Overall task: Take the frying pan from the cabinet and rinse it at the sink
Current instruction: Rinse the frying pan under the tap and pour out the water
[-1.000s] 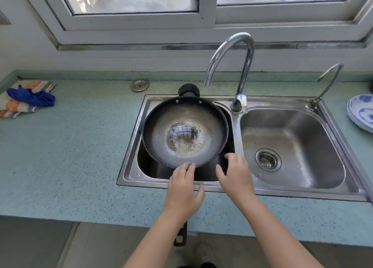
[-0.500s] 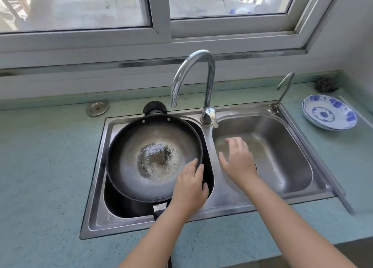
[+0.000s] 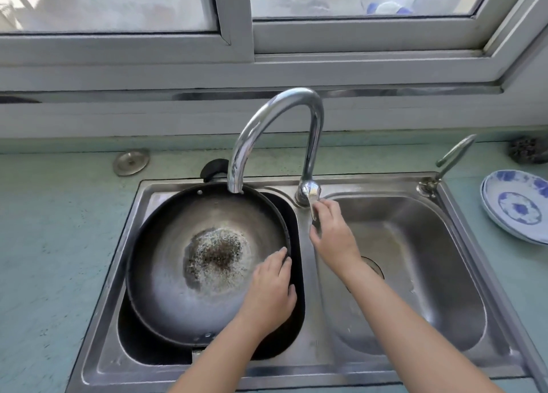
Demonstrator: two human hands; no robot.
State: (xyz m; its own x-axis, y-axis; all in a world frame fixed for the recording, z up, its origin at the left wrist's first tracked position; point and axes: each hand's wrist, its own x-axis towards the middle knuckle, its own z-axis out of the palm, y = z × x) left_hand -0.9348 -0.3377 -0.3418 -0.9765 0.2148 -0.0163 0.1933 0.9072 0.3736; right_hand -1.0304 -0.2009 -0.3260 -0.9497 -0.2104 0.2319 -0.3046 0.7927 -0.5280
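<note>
A dark round frying pan (image 3: 189,262) with a worn, speckled centre lies in the left basin of a steel double sink (image 3: 302,366). Its black helper handle (image 3: 212,167) pokes over the back rim. My left hand (image 3: 271,293) rests on the pan's right rim, fingers curled over the edge. The tall chrome tap (image 3: 275,120) arches with its spout over the pan's far edge; no water shows. My right hand (image 3: 333,232) is at the tap's lever (image 3: 311,200), fingers touching it.
The right basin (image 3: 415,262) holds only its drain. Stacked blue-and-white plates (image 3: 517,209) sit on the green counter at right, a dark scrubber (image 3: 526,149) behind them. A small second tap (image 3: 447,161) stands at the sink's back right. A metal disc (image 3: 131,162) lies back left.
My right hand has risen from over the right basin to the tap lever. My left hand stays on the pan's rim. The view has moved closer.
</note>
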